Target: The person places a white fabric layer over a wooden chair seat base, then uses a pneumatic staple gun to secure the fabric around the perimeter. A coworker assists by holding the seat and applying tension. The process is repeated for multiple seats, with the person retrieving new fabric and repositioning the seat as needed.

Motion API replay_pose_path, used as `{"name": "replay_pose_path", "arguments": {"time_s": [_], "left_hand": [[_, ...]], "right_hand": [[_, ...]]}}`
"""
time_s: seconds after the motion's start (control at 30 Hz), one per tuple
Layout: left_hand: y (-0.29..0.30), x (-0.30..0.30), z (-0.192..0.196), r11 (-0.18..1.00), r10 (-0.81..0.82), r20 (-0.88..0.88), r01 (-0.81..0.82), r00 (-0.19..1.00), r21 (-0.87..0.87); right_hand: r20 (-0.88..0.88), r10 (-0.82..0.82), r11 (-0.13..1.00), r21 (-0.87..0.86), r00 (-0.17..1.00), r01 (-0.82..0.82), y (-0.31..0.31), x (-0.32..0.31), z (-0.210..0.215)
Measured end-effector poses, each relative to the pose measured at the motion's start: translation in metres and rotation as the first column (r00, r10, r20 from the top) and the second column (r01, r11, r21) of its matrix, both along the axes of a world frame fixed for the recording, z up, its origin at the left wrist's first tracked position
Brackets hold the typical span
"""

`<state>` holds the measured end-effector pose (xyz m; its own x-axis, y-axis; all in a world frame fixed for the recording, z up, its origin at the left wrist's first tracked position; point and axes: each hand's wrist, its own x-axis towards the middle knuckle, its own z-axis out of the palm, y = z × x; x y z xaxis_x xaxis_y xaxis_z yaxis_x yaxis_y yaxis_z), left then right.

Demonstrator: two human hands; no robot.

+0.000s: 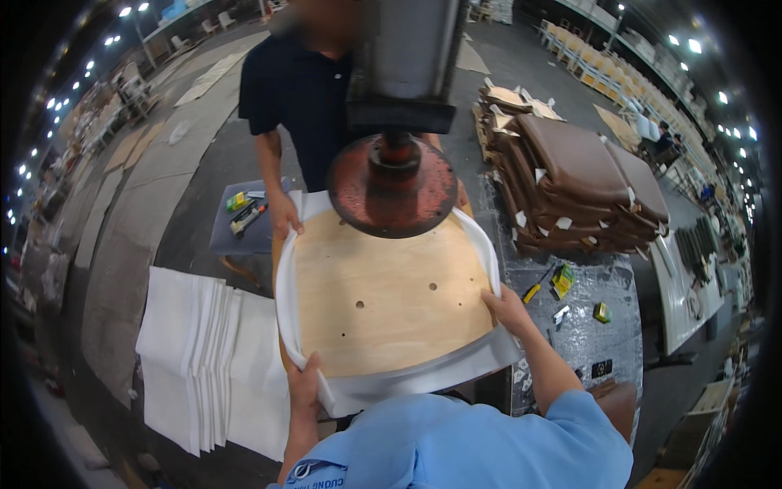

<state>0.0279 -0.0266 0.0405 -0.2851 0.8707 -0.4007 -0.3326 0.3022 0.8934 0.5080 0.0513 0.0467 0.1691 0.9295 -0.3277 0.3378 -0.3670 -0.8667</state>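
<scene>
A pale plywood seat board with several drilled holes lies face up in front of me. White foam padding wraps up round its edges. My left hand is closed on the padding at the near left corner, thumb on top. At the right edge, my right hand grips the padding, its thumb by the board's rim. A red round press plate hangs over the far part of the board and hides it. Across from me, a co-worker's hand holds the far left edge.
Stacked white foam sheets lie at the left. A plastic-wrapped table at the right carries a yellow-handled tool and small boxes. Brown upholstered cushions are piled behind it. A stool beside the co-worker holds tools.
</scene>
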Motion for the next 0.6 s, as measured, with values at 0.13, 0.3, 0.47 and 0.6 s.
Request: {"name": "replay_pose_path", "arguments": {"time_s": [0.13,0.3,0.47,0.6], "left_hand": [[-0.002,-0.012,0.01,0.996,-0.074,0.108,0.08,0.991,-0.049],[-0.002,-0.014,0.009,0.997,-0.078,0.179,0.078,0.981,0.004],[0.001,-0.016,0.006,0.993,-0.109,0.285,0.115,0.952,-0.003],[0.001,-0.011,0.002,0.998,-0.008,0.385,0.033,0.923,-0.058]], "right_hand": [[-0.041,-0.033,0.999,-0.043,0.999,0.031,-0.002,-0.004,0.004],[-0.06,-0.032,0.999,-0.038,0.998,0.03,-0.002,-0.006,0.008],[0.006,-0.072,0.992,-0.106,0.997,0.072,-0.002,-0.008,0.011],[-0.017,-0.027,0.999,-0.028,1.0,0.026,-0.001,-0.009,0.012]]}}
